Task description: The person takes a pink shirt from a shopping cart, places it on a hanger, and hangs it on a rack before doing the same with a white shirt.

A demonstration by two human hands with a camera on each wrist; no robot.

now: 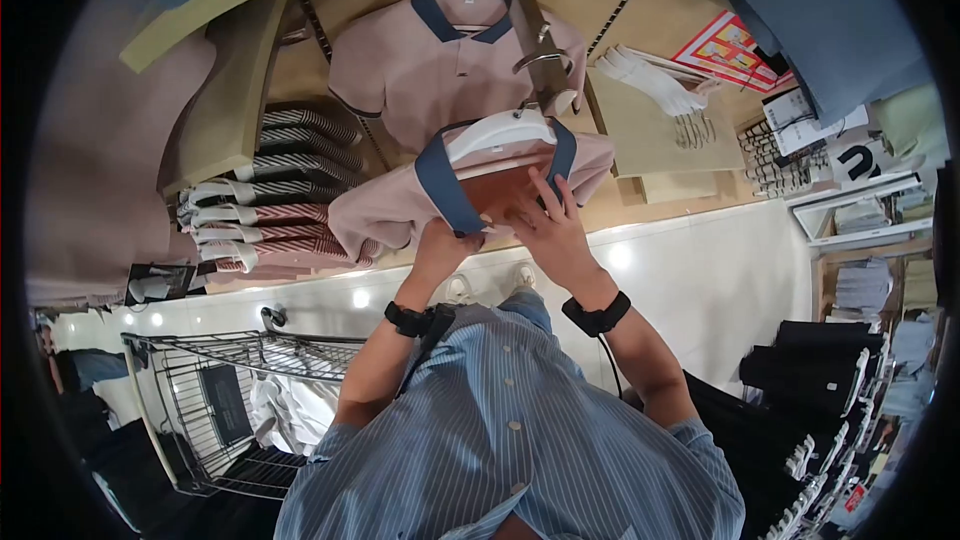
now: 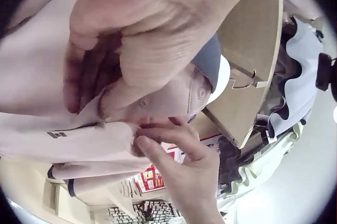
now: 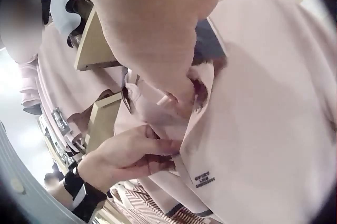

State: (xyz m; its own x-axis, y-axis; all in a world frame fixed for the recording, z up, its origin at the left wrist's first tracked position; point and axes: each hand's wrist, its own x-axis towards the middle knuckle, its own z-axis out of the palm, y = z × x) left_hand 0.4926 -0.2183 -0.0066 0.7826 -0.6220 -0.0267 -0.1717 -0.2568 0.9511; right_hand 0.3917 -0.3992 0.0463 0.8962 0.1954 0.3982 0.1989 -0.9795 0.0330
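Note:
A pink polo shirt [image 1: 375, 202] with a navy collar [image 1: 437, 180] hangs on a white hanger [image 1: 500, 133] from a metal rail. My left hand [image 1: 443, 252] pinches the front opening below the collar; its thumb and fingers are on the cloth edge in the left wrist view, beside buttons [image 2: 201, 93]. Across from it, my right hand [image 1: 555, 235] pinches the other side of the opening, some fingers raised near the collar. In the right wrist view the left hand [image 3: 129, 155] is below the right hand, by small dark lettering [image 3: 204, 178] on the shirt.
Another pink polo [image 1: 430, 65] hangs behind. Folded striped shirts [image 1: 285, 175] are stacked at left, and empty white hangers [image 1: 650, 80] lie on a shelf at right. A wire cart [image 1: 215, 400] stands lower left; dark garments [image 1: 800, 370] hang lower right.

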